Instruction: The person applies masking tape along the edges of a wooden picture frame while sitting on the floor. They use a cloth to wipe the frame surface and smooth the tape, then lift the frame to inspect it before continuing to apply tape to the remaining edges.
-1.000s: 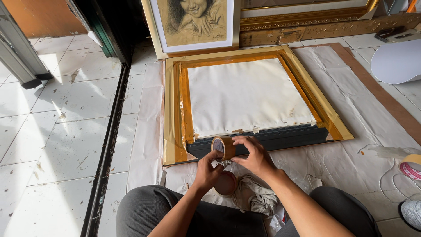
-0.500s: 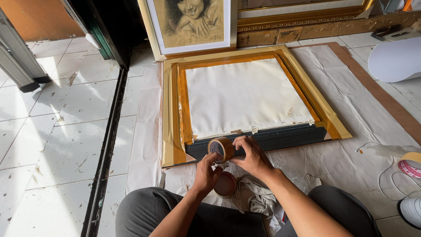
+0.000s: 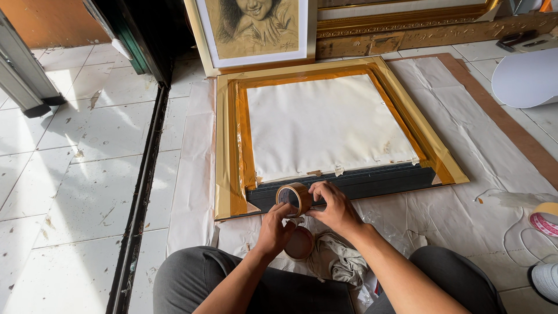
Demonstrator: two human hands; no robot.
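Both hands are gripping one roll of brown tape (image 3: 295, 198), held upright on its edge at the near rail of the frame. The left hand (image 3: 275, 229) is clasping the roll from below, fingers curled around its lower rim. The right hand (image 3: 332, 206) is closing on the roll from the right side, thumb and fingertips pressing at its edge.

One gold picture frame (image 3: 337, 131) is lying face down on the floor directly ahead of the hands, with one sheet of white backing paper (image 3: 322, 125) filling its centre. Orange-brown tape is running along three sides of the backing; the near, dark rail beside the hands is showing bare.

A second roll (image 3: 300, 243) is lying flat just below the left hand, touching one crumpled cloth (image 3: 340, 259) beneath the right wrist. A third roll (image 3: 545, 217) is lying well to the right of the right hand. One framed portrait drawing (image 3: 256, 28) is leaning upright beyond the frame.
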